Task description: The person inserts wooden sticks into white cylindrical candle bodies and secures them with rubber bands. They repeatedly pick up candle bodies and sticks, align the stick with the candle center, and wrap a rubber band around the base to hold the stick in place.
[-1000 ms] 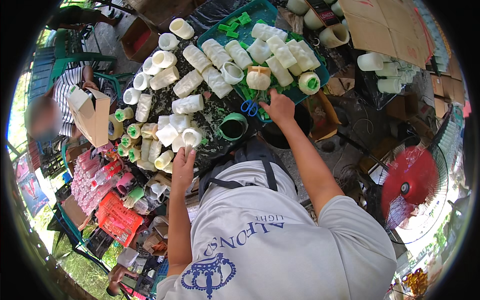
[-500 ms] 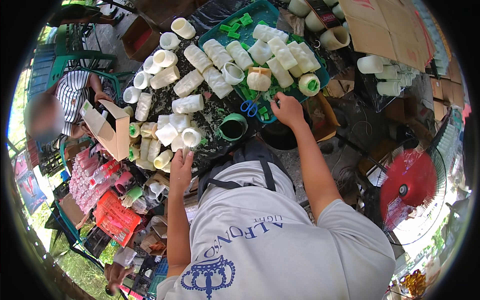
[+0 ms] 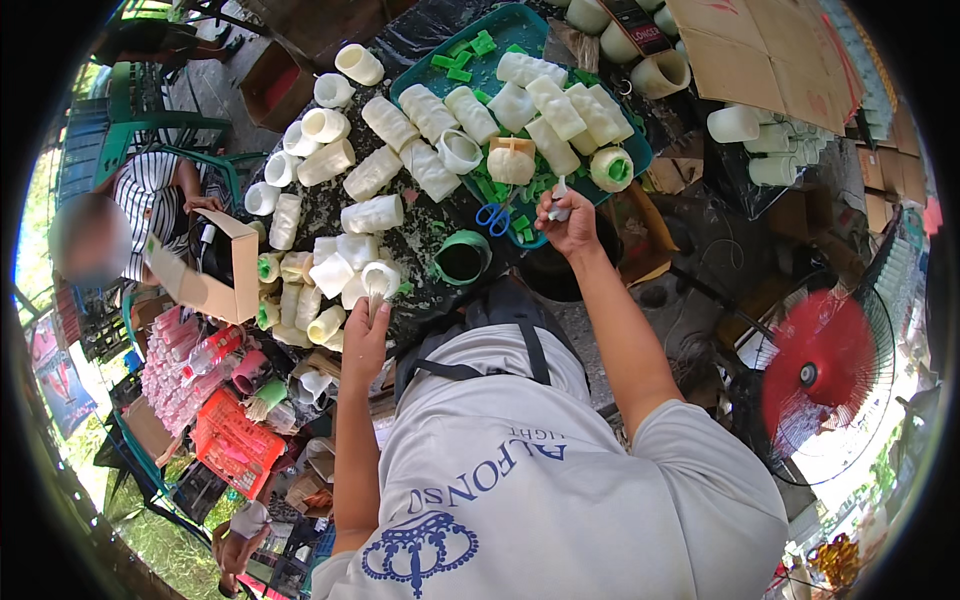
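My right hand [image 3: 568, 224] is closed round a small white pointed bottle [image 3: 559, 211], its narrow tip upward, at the near edge of the teal tray [image 3: 402, 76]. Blue-handled scissors [image 3: 494, 219] lie just left of that hand. My left hand [image 3: 364, 338] is closed on a slim pale object [image 3: 376, 299], whose kind I cannot make out, beside an open whitish cup [image 3: 381, 278]. Cream-white, bumpy cylinders [image 3: 372, 214] cover the table, and more lie on the tray among bright green pieces [image 3: 483, 43]. A green ring-shaped container [image 3: 463, 257] stands between my hands.
To the left, a person in a striped top [image 3: 150, 195] sits behind an open cardboard box [image 3: 225, 270]. An orange basket [image 3: 235, 440] and pink bundles stand lower left. A red-bladed fan [image 3: 815, 372] is at right, with large cardboard [image 3: 765, 60] at upper right.
My right hand has come up slightly from the tray edge and turned, now showing the white pointed bottle. My left hand stays near the open cup. The cardboard box at left has tilted.
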Action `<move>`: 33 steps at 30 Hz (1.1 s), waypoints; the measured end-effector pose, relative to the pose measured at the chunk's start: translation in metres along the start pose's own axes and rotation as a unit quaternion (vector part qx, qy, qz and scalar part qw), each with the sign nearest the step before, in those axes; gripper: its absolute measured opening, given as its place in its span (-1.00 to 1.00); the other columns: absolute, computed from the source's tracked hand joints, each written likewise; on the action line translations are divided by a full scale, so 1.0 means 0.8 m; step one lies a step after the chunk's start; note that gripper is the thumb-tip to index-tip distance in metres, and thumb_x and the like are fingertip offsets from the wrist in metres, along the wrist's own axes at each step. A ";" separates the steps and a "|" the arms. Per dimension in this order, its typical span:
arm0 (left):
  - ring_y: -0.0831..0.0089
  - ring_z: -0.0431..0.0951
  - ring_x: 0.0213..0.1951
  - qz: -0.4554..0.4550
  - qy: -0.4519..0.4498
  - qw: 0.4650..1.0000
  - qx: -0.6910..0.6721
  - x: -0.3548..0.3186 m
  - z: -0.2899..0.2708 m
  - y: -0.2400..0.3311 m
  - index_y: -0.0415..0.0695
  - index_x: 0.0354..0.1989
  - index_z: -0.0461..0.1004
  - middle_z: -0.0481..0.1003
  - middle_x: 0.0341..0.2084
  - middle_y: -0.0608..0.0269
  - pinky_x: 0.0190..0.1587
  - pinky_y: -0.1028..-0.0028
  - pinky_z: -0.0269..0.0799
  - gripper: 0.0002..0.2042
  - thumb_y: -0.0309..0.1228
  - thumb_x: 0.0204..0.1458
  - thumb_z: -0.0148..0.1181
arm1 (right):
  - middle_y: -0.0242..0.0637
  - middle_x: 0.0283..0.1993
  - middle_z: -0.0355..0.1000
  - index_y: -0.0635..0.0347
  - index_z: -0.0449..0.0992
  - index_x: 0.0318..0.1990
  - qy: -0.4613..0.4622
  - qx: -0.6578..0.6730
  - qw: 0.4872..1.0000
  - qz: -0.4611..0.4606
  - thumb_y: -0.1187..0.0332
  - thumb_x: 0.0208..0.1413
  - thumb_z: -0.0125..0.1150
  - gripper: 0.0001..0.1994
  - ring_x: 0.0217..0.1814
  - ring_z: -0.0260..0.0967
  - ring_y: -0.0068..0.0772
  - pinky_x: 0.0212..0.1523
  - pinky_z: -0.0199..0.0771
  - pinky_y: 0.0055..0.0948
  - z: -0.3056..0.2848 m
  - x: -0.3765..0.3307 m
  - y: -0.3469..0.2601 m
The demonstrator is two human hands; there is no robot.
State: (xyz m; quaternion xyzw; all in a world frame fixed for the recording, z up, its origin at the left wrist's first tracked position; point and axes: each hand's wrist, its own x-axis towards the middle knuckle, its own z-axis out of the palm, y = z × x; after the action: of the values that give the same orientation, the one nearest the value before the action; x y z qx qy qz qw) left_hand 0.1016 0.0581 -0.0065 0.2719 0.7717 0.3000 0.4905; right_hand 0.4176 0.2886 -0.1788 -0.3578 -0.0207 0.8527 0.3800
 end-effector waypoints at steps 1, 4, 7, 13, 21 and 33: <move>0.66 0.30 -0.24 0.001 0.002 1.000 0.000 0.000 0.000 0.001 -0.26 -0.06 0.44 0.43 -0.31 0.41 -0.13 0.57 0.30 -0.78 -0.32 0.45 0.10 | -0.18 -0.32 0.53 0.16 0.41 -0.32 0.005 -0.076 0.997 -0.011 0.43 0.04 0.10 -0.94 -0.41 0.51 -0.28 -0.47 0.56 -0.24 0.004 0.001 0.002; 0.65 0.33 -0.23 0.006 0.018 1.000 0.009 -0.003 -0.004 -0.007 -0.27 -0.05 0.45 0.46 -0.29 0.39 -0.10 0.56 0.32 -0.78 -0.32 0.45 0.11 | -0.27 -0.42 0.49 0.11 0.37 -0.38 0.004 -0.305 0.950 -0.061 0.58 0.05 0.07 -0.90 -0.53 0.47 -0.42 -0.66 0.42 -0.37 0.015 0.000 0.006; 0.63 0.35 -0.21 -0.018 0.013 1.000 0.007 -0.008 -0.009 -0.017 -0.27 -0.03 0.45 0.48 -0.26 0.38 -0.07 0.54 0.34 -0.77 -0.31 0.45 0.11 | -0.31 -0.43 0.50 0.07 0.37 -0.42 0.018 -0.345 0.936 -0.069 0.50 0.15 0.15 -0.87 -0.48 0.51 -0.45 -0.63 0.42 -0.43 0.008 0.003 0.006; 0.62 0.34 -0.20 -0.008 0.011 1.000 -0.016 -0.012 -0.011 -0.029 -0.28 -0.02 0.44 0.48 -0.25 0.38 -0.07 0.52 0.34 -0.77 -0.31 0.45 0.11 | -0.24 -0.50 0.52 0.12 0.53 -0.16 0.175 -0.615 0.730 -0.240 0.33 0.25 0.27 -0.88 -0.52 0.56 -0.27 -0.53 0.53 -0.18 0.003 0.024 0.021; 0.64 0.35 -0.19 -0.022 -0.005 0.999 0.034 -0.012 -0.009 -0.013 -0.26 0.01 0.45 0.45 -0.25 0.39 -0.05 0.55 0.33 -0.77 -0.31 0.44 0.12 | -0.11 -0.40 0.63 0.01 0.56 -0.04 0.184 -0.864 0.375 -0.282 0.24 0.25 0.26 -0.81 -0.37 0.64 0.11 -0.39 0.61 0.05 0.030 0.029 0.003; 0.59 0.29 -0.29 -0.001 0.009 0.998 0.055 -0.008 0.002 -0.006 -0.26 -0.10 0.42 0.41 -0.37 0.34 -0.18 0.48 0.33 -0.79 -0.33 0.43 0.11 | -0.03 -0.43 0.61 0.05 0.55 -0.07 0.133 -0.877 0.388 -0.250 0.08 0.19 0.39 -0.68 -0.34 0.63 0.15 -0.38 0.57 0.09 0.020 0.029 -0.006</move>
State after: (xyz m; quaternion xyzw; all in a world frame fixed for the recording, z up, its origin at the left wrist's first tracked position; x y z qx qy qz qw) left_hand 0.1046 0.0502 -0.0067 0.2950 0.7918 0.2587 0.4681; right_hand 0.3998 0.3110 -0.1791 -0.5806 -0.7948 0.1699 0.0491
